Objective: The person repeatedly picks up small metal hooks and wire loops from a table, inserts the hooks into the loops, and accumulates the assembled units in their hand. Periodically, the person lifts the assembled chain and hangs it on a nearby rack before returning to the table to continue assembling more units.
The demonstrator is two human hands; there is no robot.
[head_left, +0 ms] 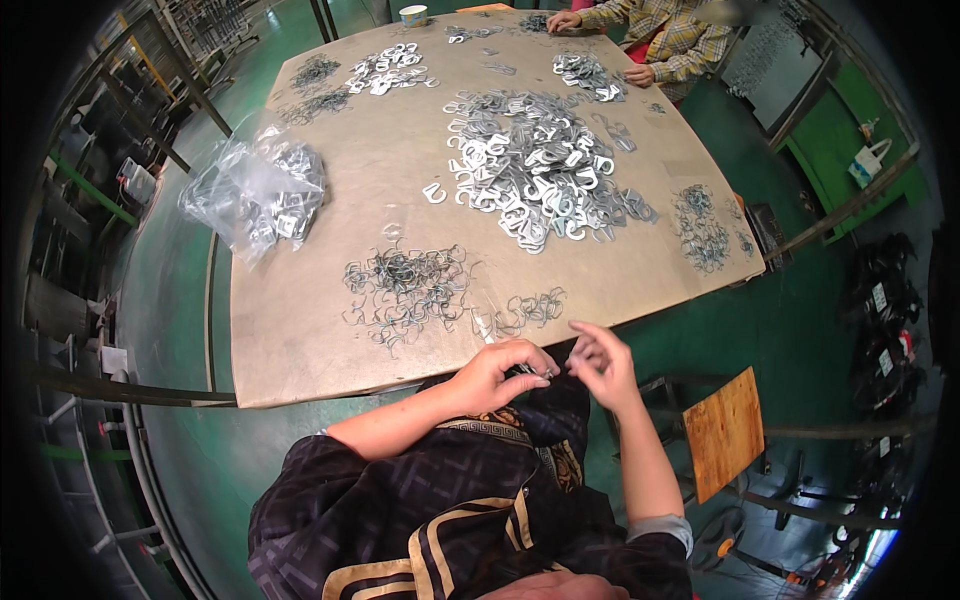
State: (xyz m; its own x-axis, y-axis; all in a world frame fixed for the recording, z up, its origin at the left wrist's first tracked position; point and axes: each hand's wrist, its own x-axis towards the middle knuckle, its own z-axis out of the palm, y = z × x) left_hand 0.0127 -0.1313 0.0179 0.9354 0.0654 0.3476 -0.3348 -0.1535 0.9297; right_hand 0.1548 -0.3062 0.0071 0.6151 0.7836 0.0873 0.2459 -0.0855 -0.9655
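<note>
My left hand (503, 368) and my right hand (603, 362) meet just below the near edge of the brown table (300, 330), over my lap. The fingers of my left hand pinch a small metal part (534, 371), and my right hand's fingertips close in on the same piece from the right. Just above my hands, a heap of thin wire hooks (408, 285) and a smaller cluster of wire hooks (530, 310) lie on the table. A large pile of flat silvery metal clips (530, 165) covers the table's middle.
A clear plastic bag of metal parts (258, 190) lies at the table's left edge. More piles of parts (385, 70) sit farther back. Another person in a plaid shirt (670, 40) works at the far side. A wooden stool (725, 430) stands at my right.
</note>
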